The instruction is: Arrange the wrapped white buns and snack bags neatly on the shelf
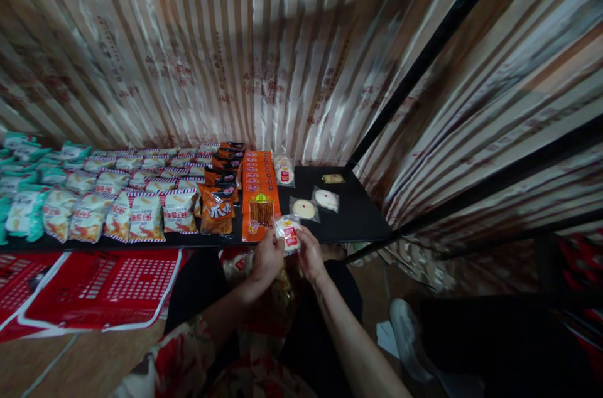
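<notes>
Between my left hand (270, 257) and my right hand (311, 255) is a small round snack packet (289, 235) in clear wrap with a red label. Both hands are closed on its edges, just over the front edge of the black shelf (351, 222). Behind it lie two round, pale wrapped snacks (304, 209), side by side. An orange snack sheet pack (257, 178) lies flat to the left. At its far right side, similar round packets (284, 171) overlap in a short row.
Rows of white snack bags (146, 216), orange-brown bags (217, 208) and green bags (26, 213) fill the shelf leftward. A small gold packet (333, 178) lies at the back. Red baskets (113, 288) stand below. A black pole (424, 65) slants at right, above a person's white shoe (407, 329).
</notes>
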Action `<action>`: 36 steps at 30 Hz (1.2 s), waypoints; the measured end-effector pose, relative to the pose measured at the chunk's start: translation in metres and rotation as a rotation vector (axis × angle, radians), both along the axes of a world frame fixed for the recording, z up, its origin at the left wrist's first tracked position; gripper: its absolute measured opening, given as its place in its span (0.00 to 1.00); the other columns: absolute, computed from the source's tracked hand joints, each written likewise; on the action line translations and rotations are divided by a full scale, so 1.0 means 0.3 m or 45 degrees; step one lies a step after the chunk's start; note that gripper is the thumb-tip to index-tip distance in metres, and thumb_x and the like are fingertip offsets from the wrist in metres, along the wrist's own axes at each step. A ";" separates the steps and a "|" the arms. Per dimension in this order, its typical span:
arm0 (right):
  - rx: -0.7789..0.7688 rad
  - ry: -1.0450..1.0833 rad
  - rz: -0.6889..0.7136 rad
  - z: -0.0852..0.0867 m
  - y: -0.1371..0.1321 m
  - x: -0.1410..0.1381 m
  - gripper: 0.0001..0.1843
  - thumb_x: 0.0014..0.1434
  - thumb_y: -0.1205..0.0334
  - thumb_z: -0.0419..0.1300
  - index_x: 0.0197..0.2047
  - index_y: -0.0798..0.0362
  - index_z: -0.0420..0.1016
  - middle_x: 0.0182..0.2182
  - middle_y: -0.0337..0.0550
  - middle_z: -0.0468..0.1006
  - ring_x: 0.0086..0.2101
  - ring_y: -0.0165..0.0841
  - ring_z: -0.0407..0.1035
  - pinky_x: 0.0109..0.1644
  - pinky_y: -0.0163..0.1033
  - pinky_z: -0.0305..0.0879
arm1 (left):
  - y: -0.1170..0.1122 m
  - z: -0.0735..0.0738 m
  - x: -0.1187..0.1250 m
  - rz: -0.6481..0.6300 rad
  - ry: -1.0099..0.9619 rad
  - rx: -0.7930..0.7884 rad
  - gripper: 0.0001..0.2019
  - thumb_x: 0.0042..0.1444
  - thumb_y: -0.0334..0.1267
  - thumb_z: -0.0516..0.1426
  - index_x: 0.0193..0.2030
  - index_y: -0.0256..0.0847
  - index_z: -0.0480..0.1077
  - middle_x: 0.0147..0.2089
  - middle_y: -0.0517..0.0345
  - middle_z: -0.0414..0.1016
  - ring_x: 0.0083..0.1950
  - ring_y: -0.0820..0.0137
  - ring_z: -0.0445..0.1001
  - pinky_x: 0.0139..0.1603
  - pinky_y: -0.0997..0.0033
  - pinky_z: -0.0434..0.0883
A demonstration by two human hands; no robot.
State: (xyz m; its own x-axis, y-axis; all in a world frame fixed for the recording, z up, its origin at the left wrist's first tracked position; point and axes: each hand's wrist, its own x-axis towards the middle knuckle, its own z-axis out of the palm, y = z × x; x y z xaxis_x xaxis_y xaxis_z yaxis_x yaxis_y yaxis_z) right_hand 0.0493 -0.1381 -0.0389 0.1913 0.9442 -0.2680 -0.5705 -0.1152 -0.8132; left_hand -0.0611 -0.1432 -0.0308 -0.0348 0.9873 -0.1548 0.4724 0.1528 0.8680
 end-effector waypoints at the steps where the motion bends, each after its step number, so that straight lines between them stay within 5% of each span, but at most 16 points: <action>1: 0.003 0.007 0.000 0.007 0.017 0.000 0.13 0.39 0.58 0.68 0.31 0.54 0.77 0.25 0.37 0.79 0.24 0.29 0.68 0.30 0.33 0.63 | 0.013 0.002 0.000 0.003 -0.004 0.015 0.11 0.58 0.36 0.50 0.46 0.39 0.68 0.37 0.55 0.76 0.36 0.70 0.74 0.39 0.73 0.67; 13: -0.011 0.097 -0.030 0.007 0.168 0.006 0.09 0.38 0.64 0.66 0.28 0.53 0.75 0.24 0.35 0.78 0.23 0.28 0.68 0.27 0.31 0.63 | 0.123 0.040 0.023 0.011 -0.136 -0.056 0.11 0.58 0.32 0.49 0.48 0.38 0.63 0.32 0.59 0.75 0.29 0.74 0.74 0.33 0.75 0.69; 24: 0.005 0.111 0.013 -0.037 0.230 0.059 0.09 0.41 0.62 0.65 0.30 0.53 0.75 0.30 0.38 0.81 0.26 0.30 0.70 0.28 0.33 0.65 | 0.198 -0.009 0.070 -0.003 -0.053 -0.032 0.14 0.57 0.31 0.50 0.50 0.38 0.64 0.38 0.53 0.77 0.36 0.70 0.76 0.40 0.72 0.71; 36: -0.031 -0.007 -0.073 -0.026 0.253 0.112 0.17 0.40 0.61 0.64 0.37 0.53 0.76 0.33 0.39 0.80 0.32 0.34 0.73 0.35 0.36 0.68 | 0.234 0.017 0.135 -0.034 0.023 -0.050 0.16 0.56 0.30 0.50 0.51 0.38 0.66 0.37 0.54 0.77 0.40 0.68 0.76 0.42 0.71 0.70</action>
State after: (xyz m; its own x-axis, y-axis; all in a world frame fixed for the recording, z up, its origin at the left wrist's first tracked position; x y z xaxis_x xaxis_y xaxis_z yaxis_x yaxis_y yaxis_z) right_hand 0.0828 -0.0622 -0.0467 0.2463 0.9250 -0.2893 -0.5722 -0.1021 -0.8137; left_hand -0.0204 -0.0729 -0.0258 -0.0119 0.9811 -0.1930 0.4925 0.1738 0.8528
